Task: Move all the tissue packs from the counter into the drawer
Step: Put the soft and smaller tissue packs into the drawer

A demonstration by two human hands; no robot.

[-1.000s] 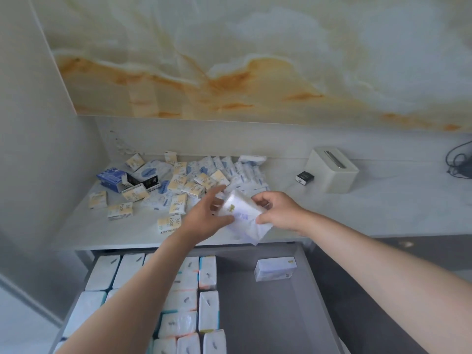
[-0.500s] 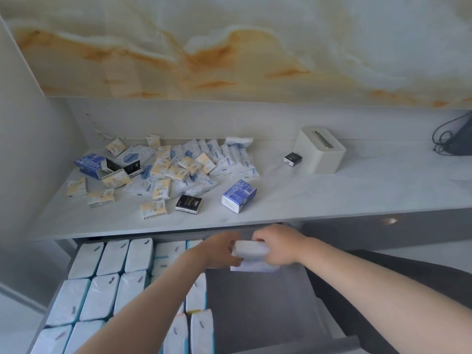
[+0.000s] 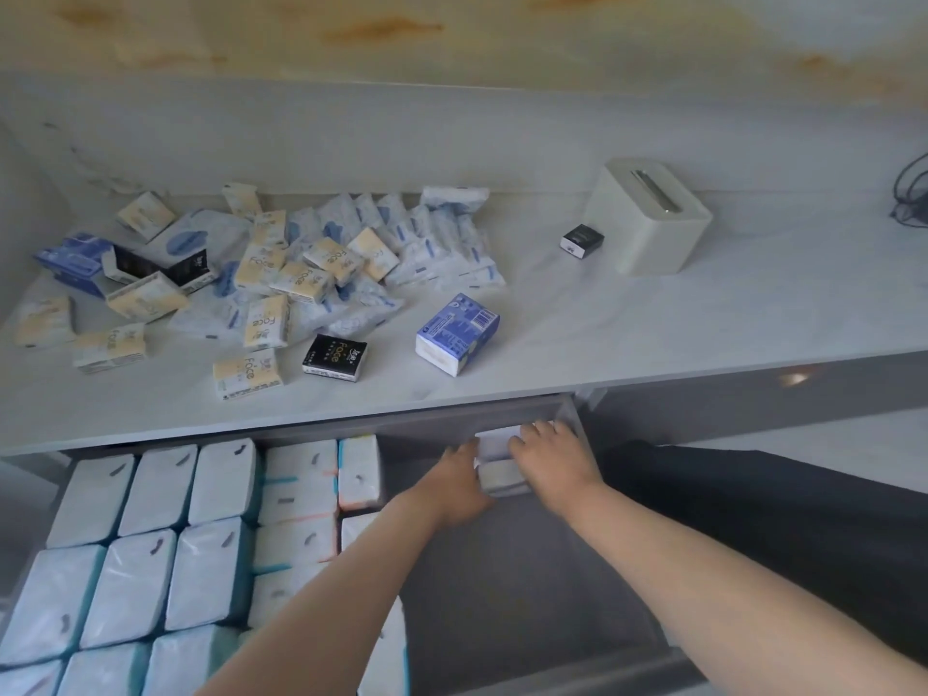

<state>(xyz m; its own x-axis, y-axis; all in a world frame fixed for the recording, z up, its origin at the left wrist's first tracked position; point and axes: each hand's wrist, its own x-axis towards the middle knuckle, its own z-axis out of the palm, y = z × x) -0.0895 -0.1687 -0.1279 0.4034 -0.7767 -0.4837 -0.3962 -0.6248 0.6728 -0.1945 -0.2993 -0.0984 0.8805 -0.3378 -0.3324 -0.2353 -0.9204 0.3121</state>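
Observation:
Both my hands are deep in the open grey drawer [image 3: 527, 585], at its far right corner under the counter edge. My left hand [image 3: 454, 482] and my right hand [image 3: 552, 457] press on either side of a white tissue pack [image 3: 497, 442], which sits on top of another white pack [image 3: 502, 477]. Several white packs [image 3: 150, 535] fill the drawer's left half in rows. On the white counter [image 3: 653, 324] lies a heap of small tissue packs [image 3: 311, 263], with a black pack [image 3: 334, 357] and a blue-and-white pack [image 3: 457, 333] near the front edge.
A cream tissue box [image 3: 648, 216] with a slot on top stands at the counter's back right, a small black-and-white box [image 3: 581, 241] beside it. Dark cables [image 3: 911, 193] hang at the far right. The drawer's right half shows bare grey floor.
My hands carried the white pack from above the counter edge down into the drawer, then pushed it to the far right corner onto the other pack. The view tilted downward.

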